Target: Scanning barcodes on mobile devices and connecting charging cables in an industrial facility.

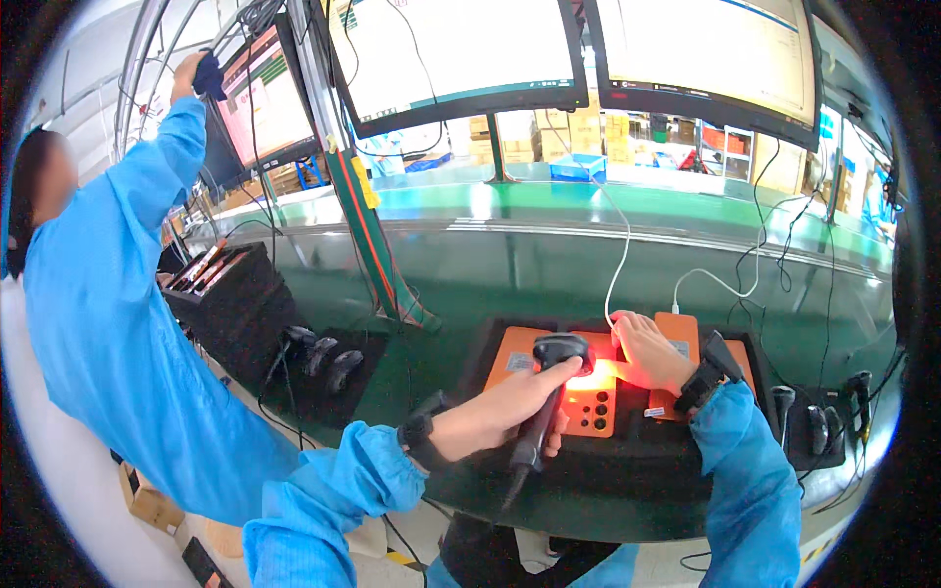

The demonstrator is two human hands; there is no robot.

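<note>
My left hand (520, 404) is closed around a black handheld barcode scanner (537, 431), its head tilted over an orange phone (590, 416). Red light from the scanner floods the phone's back, just above its round camera lenses. At that phone's far right edge is my right hand (649, 355), the thumb lit red across the phone and the fingers curled by its far end. A white cable (624, 245) runs down to these fingertips; its tip is hidden. Beside them a second orange phone (683, 331) lies with a white cable plugged into its far end.
Under the phones is a black mat (480, 377) on a green table, with another orange phone (517, 351) at left. Monitors (461, 59) hang above. A co-worker in blue (127, 294) stands left, near a black box (230, 294). Black scanners (818, 426) rest at far right.
</note>
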